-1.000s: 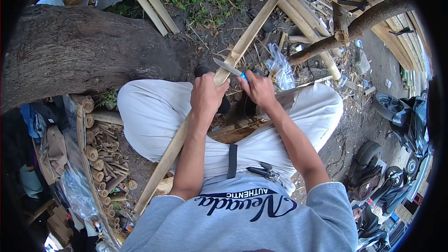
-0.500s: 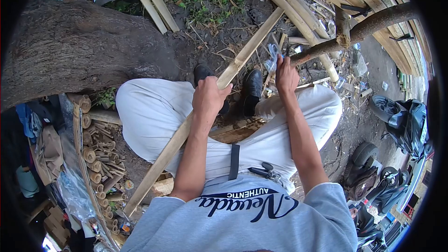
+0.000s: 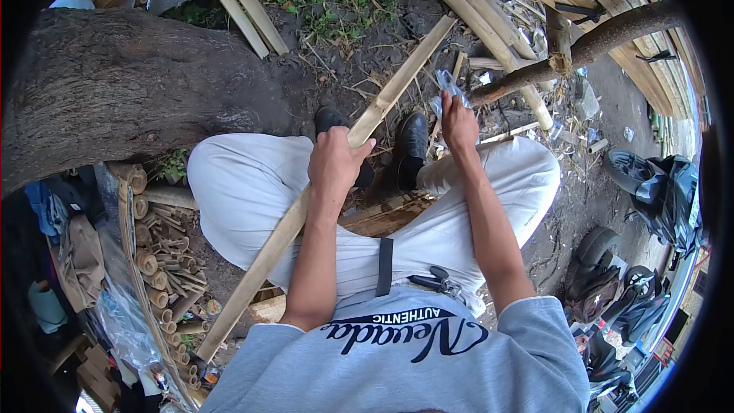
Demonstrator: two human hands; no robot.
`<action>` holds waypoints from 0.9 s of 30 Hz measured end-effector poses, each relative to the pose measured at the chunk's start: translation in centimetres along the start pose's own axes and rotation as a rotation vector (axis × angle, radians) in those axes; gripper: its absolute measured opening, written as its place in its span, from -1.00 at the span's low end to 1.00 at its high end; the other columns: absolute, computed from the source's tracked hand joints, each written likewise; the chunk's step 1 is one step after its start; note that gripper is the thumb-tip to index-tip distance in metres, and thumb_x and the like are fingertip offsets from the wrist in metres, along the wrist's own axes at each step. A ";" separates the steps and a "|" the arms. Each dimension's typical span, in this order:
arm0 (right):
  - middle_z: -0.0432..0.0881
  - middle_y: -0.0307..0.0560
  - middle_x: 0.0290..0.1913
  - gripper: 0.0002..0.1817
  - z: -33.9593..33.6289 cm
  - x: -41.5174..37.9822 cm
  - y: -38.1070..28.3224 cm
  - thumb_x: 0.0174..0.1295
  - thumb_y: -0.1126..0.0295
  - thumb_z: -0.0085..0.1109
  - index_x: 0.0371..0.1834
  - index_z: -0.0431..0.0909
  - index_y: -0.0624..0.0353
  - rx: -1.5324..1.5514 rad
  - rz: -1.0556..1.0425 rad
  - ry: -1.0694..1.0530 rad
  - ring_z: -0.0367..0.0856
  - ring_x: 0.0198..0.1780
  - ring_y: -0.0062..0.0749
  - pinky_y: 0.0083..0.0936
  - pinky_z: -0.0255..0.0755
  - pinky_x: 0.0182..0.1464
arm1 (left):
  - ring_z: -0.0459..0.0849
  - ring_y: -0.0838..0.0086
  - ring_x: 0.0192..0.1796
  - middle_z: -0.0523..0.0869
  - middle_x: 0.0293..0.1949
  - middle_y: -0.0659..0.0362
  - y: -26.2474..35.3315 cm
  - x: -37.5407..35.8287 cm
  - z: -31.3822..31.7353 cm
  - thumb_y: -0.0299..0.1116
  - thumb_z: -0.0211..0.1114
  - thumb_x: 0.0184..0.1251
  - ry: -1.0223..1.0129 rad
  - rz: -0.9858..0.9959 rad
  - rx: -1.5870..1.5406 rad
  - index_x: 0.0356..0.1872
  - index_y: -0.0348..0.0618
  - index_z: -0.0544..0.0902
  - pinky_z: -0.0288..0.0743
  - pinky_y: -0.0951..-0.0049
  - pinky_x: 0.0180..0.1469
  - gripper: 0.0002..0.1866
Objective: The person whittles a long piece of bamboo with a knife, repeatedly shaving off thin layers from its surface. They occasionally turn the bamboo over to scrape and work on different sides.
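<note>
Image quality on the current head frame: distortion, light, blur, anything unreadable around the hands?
Head view: heavy fisheye, black corners; soft daylight, no hard shadows on the trousers; left hand and bamboo strip read clearly. Also head view: right hand's fingertips merge into pale, translucent plastic, grip unclear; lower-left edge very dark.
</note>
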State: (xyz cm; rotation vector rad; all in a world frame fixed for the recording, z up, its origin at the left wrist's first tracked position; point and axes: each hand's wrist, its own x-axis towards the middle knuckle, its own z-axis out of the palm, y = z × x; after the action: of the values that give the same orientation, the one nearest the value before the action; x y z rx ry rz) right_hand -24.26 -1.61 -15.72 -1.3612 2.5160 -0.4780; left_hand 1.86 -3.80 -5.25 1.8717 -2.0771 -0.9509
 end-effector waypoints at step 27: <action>0.60 0.05 -0.56 -0.58 -5.4 -4.6 -4.0 0.54 0.02 0.12 -0.33 0.47 0.15 0.089 -0.460 0.002 0.67 -0.49 0.04 -0.13 0.49 -0.48 | 0.77 -0.20 -0.17 0.77 -0.34 -0.25 0.6 -3.2 -4.2 -0.04 0.52 0.29 -0.147 -0.045 0.052 -0.19 -0.34 0.66 0.61 -0.09 -0.08 -0.53</action>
State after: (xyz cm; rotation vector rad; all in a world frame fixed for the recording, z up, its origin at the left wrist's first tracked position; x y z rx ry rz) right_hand -20.71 1.13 -8.97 -1.9048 2.1418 -0.6661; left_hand 4.20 -2.13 -0.79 1.9361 -2.1699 -1.0865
